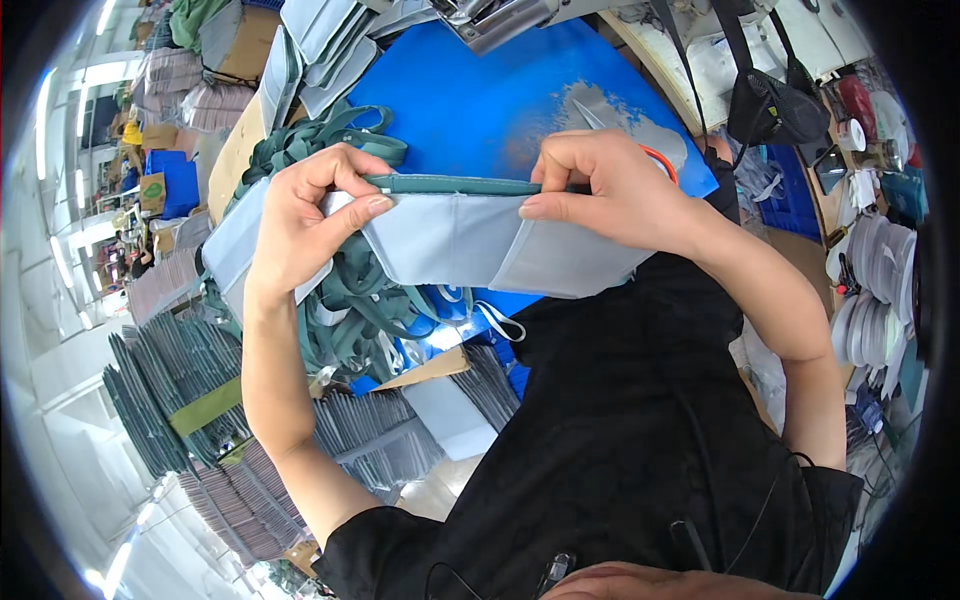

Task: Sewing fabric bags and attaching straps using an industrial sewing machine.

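Observation:
Between my two hands stretches a light grey fabric panel (pixel 440 240) with a dark green binding strip (pixel 455 185) along its upper edge. My left hand (pixel 320 205) pinches the strip's left end between thumb and fingers. Farther right, my right hand (pixel 600 185) pinches the same edge, fingers curled behind it. The panel hangs in folds below the hands and reaches toward my black shirt. Scissors (pixel 655 160) with an orange handle lie beyond my right hand, partly covered by it. Under and behind my left hand is a tangle of green straps (pixel 360 270).
A blue work surface (pixel 450 90) spreads beneath, with a sewing machine part (pixel 490 25) at its far edge. Grey fabric pieces (pixel 320 50) are piled at the far left. Bundled stacks of panels (pixel 180 390) stand lower left. A black mesh bag (pixel 780 105) hangs at right, above white rolls (pixel 875 290).

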Demonstrator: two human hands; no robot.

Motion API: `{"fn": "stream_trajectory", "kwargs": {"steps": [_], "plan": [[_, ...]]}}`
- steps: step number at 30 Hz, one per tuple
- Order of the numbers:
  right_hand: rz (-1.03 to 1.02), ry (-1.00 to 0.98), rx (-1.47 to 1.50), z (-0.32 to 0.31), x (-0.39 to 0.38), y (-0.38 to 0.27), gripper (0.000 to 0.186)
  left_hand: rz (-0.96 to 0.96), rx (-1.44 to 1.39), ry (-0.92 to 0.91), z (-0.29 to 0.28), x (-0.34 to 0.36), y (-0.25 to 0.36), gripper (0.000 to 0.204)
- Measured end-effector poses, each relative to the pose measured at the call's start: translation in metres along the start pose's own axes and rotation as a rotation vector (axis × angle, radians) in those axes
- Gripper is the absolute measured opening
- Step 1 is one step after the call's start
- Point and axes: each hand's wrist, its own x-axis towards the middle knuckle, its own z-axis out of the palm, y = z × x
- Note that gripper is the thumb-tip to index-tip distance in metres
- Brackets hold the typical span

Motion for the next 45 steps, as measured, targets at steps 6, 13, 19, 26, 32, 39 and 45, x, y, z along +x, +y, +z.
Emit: {"fn": "stream_trajectory", "kwargs": {"steps": [6, 13, 19, 26, 32, 39, 45], "plan": [[0.163, -0.074, 0.135, -0.003, 0.001, -0.01, 0.038, 0.039, -0.009, 0.047, 0.002, -0.002, 0.003, 0.013], [0.217, -0.098, 0.209, 0.0, 0.0, -0.02, 0.028, 0.045, 0.053, 0.059, 0.003, -0.006, 0.01, 0.013], [0.103, -0.093, 0.103, 0.0, -0.003, -0.019, 0.021, 0.068, 0.094, 0.052, 0.003, -0.01, 0.014, 0.012], [0.093, -0.104, 0.077, 0.001, -0.003, -0.02, 0.022, 0.057, 0.101, 0.066, 0.005, -0.013, 0.018, 0.01], [0.095, -0.077, 0.098, 0.004, -0.002, -0.014, 0.024, 0.075, 0.106, 0.092, 0.008, -0.009, 0.018, 0.011], [0.181, -0.022, 0.227, 0.004, 0.008, -0.013, 0.024, 0.088, 0.064, 0.104, -0.006, 0.022, 0.01, 0.016], [0.281, 0.011, 0.397, -0.008, 0.031, -0.01, 0.026, 0.079, -0.017, 0.026, -0.029, 0.084, -0.008, 0.016]]}}
